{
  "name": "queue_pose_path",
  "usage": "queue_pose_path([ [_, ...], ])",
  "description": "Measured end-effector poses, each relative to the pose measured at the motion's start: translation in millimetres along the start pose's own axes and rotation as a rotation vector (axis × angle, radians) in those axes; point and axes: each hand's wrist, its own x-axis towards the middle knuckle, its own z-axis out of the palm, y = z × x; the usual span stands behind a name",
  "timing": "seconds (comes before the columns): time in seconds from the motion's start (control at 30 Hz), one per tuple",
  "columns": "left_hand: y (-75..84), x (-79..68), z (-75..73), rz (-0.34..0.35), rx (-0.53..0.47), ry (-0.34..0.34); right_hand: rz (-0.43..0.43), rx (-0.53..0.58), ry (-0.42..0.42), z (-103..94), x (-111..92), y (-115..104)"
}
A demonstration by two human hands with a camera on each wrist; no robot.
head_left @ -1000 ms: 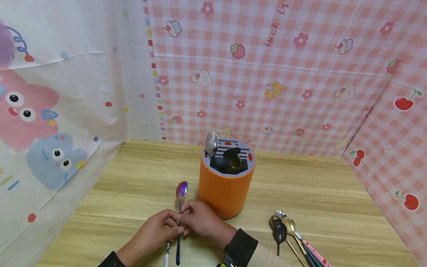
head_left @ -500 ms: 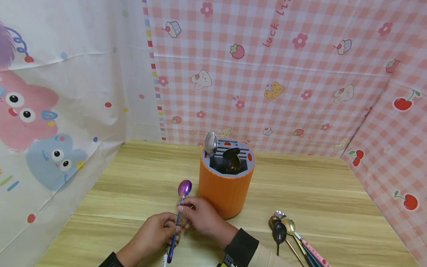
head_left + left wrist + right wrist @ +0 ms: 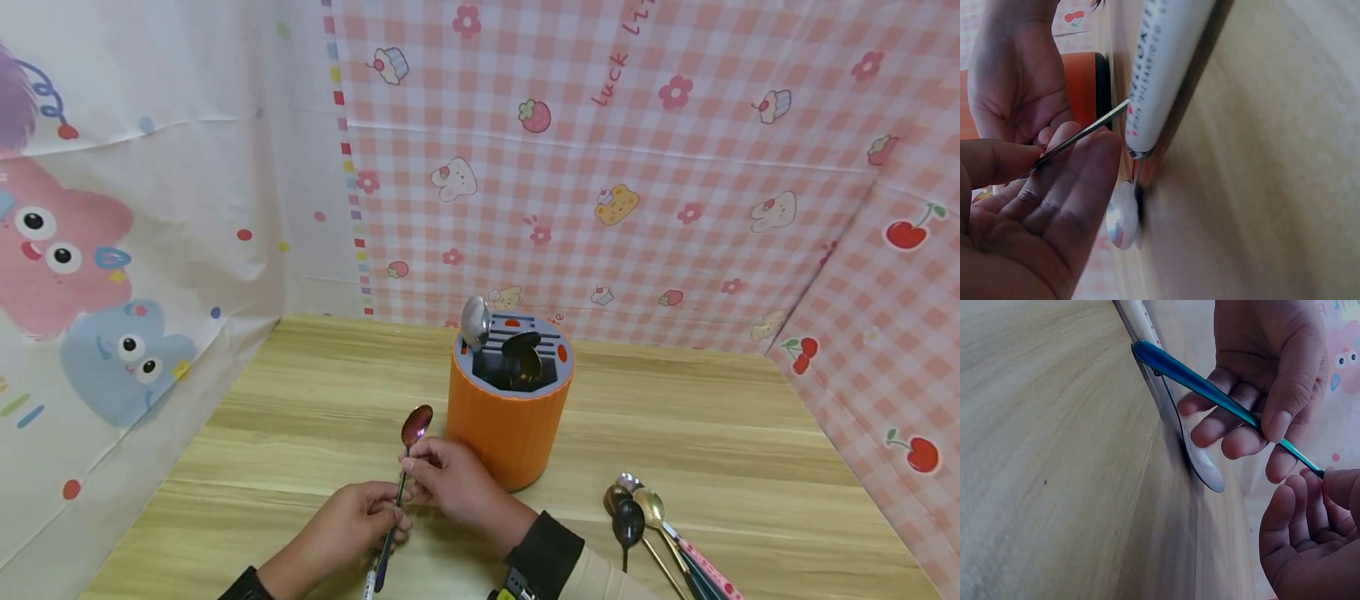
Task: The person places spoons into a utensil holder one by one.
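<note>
Both hands hold a long purple-blue iridescent spoon [image 3: 417, 425], tilted with its bowl up and away. The right hand [image 3: 463, 490] pinches the handle just below the bowl. Lower down, the left hand [image 3: 347, 525] pinches it between thumb and fingers. In the right wrist view the handle [image 3: 1204, 390] looks teal and its end overlaps a second spoon. That second spoon has a white printed handle [image 3: 1163, 69] and a silver bowl [image 3: 1122, 219]; it lies on the table beneath the left hand.
An orange utensil holder [image 3: 506, 433] with a grey slotted top stands just beyond the right hand. In it are a silver spoon [image 3: 476, 322] and dark utensils [image 3: 522, 362]. Several spoons [image 3: 628, 523] lie piled at the right. Patterned cloth [image 3: 585, 150] hangs behind the table.
The iridescent spoon has tilted: its bowl has gone slightly right, its handle end left. It has also rotated, so the bowl looks darker. The right hand has slid up the handle towards the bowl.
</note>
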Motion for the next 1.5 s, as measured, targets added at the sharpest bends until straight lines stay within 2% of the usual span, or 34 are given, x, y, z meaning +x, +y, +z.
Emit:
queue_pose_path([
  [0.1,1.6,-0.6,-1.1,-0.002,0.018,0.007,0.002,0.018,0.003,0.0,-1,-1],
  [0.17,1.8,-1.1,-1.6,0.012,-0.004,0.001,-0.007,0.029,0.003,0.0,-1,-1],
  [0.4,1.9,-3.3,-3.3,0.046,-0.023,-0.013,-0.093,0.105,-0.021,-2.5,0,-5],
  [0.6,5.2,-4.1,-5.0,0.074,-0.016,-0.024,-0.115,0.138,-0.016,-4.1,-2,-13],
  [1.5,20.5,-7.3,-2.5,0.111,0.033,-0.034,-0.116,0.070,-0.052,-13.7,-12,-31],
])
